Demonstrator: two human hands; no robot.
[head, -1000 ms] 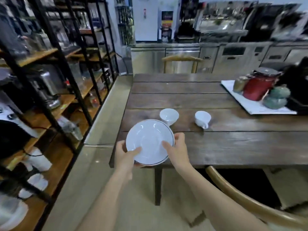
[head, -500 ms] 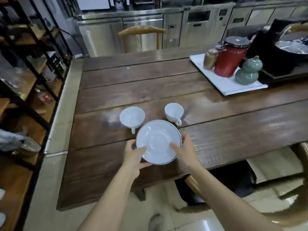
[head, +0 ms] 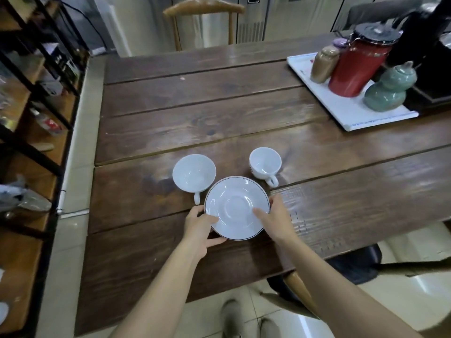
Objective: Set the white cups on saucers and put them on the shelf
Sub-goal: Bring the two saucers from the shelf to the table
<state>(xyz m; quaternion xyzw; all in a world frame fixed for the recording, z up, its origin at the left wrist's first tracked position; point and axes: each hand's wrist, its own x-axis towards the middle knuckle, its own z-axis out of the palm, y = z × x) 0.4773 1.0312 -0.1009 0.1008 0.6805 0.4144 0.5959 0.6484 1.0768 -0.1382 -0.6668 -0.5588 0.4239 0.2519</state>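
Note:
A white saucer [head: 238, 208] with a thin dark rim is held low over the wooden table [head: 219, 113], possibly with a second saucer under it. My left hand [head: 200, 224] grips its left edge, thumb on top. My right hand [head: 275, 219] grips its right edge, thumb lying on the saucer's face. Just beyond the saucer stand two white cups, both upright and empty: a wide one [head: 194, 173] at the left and a smaller one [head: 265, 165] at the right, handles pointing toward me. The black-framed shelf [head: 36, 98] with wooden boards runs along the left side.
At the table's far right a white tray [head: 351, 113] carries a red canister [head: 357, 67], a green gourd-shaped jar [head: 388, 90] and a brown jar [head: 324, 64]. A wooden chair [head: 203, 8] stands at the far side, another chair back [head: 300, 289] by my legs.
I have stepped from the table's corner to its front, carrying the saucer in both hands. It now sits lower, just in front of the two cups.

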